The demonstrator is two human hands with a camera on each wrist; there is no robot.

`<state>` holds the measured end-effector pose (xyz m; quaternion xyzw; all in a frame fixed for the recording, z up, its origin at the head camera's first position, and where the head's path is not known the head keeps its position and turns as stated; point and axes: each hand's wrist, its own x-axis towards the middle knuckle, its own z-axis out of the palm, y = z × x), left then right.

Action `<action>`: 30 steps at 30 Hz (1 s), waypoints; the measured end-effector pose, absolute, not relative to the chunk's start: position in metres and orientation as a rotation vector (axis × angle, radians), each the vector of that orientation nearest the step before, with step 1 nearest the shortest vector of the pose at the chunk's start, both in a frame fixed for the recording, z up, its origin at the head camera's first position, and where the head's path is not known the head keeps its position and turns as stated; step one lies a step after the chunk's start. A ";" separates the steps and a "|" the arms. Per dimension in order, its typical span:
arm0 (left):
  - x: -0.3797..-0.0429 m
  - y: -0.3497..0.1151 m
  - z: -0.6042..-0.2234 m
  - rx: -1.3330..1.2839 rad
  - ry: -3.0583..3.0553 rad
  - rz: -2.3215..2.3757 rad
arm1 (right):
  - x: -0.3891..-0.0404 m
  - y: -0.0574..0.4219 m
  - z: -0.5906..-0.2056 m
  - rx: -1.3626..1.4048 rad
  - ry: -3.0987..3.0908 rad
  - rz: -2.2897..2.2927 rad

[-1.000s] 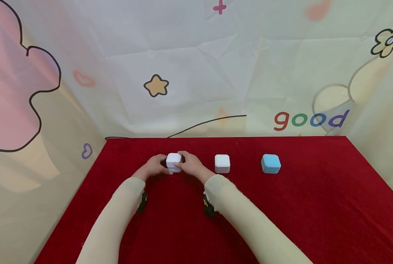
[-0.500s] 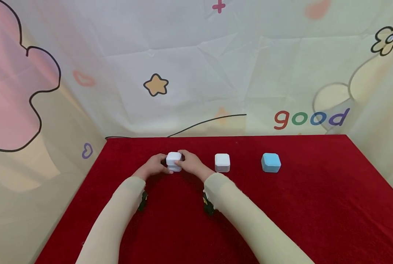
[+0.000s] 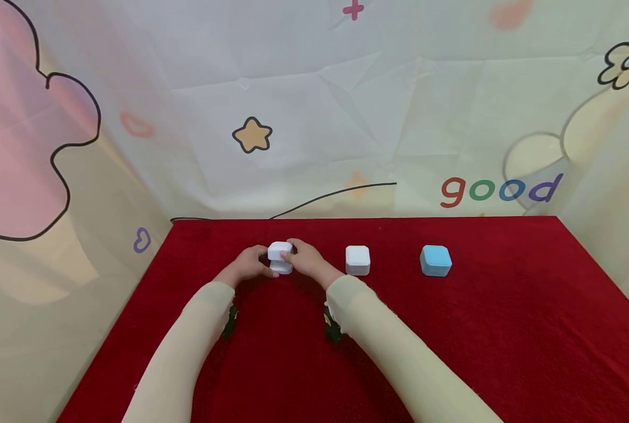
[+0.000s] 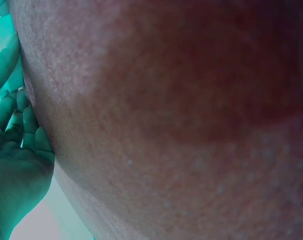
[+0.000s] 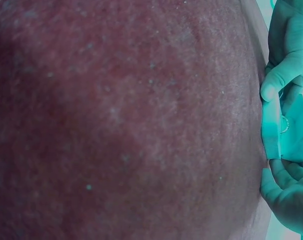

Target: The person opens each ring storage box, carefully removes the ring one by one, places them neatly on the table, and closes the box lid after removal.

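Note:
In the head view a small white ring box stands on the red cloth with its lid [image 3: 279,249] tilted up from its base [image 3: 281,268]. My left hand [image 3: 248,264] grips the base from the left side, thumb at its near edge. From the right, my right hand [image 3: 305,258] pinches the lid between thumb and fingers. The right wrist view shows the parted box [image 5: 271,130] edge-on between both hands, with a small beaded ring [image 5: 285,123] inside. In the left wrist view, blurred skin hides most of the work; fingers [image 4: 4,65] show at the left edge.
A second white box [image 3: 357,261] stands closed to the right of my right hand. Farther right is a closed light blue box [image 3: 436,261]. Red cloth [image 3: 282,358] covers the table, and a printed curtain [image 3: 314,135] hangs along its back and sides.
The lid of the white ring box has risen and tilted back from its base, widening the gap at the front. My right hand has moved up slightly with it; the other boxes have stayed put.

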<state>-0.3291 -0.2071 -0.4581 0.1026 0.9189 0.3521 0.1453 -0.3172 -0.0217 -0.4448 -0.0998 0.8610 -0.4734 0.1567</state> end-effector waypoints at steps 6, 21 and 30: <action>-0.327 -0.207 -0.455 0.297 2.660 0.997 | -0.317 -0.023 -0.443 -0.294 2.478 -1.342; -0.327 -0.208 -0.457 0.251 2.654 1.044 | -0.321 -0.027 -0.445 -0.219 2.457 -1.359; -0.329 -0.207 -0.458 0.287 2.623 1.052 | -0.322 -0.030 -0.446 -0.145 2.448 -1.389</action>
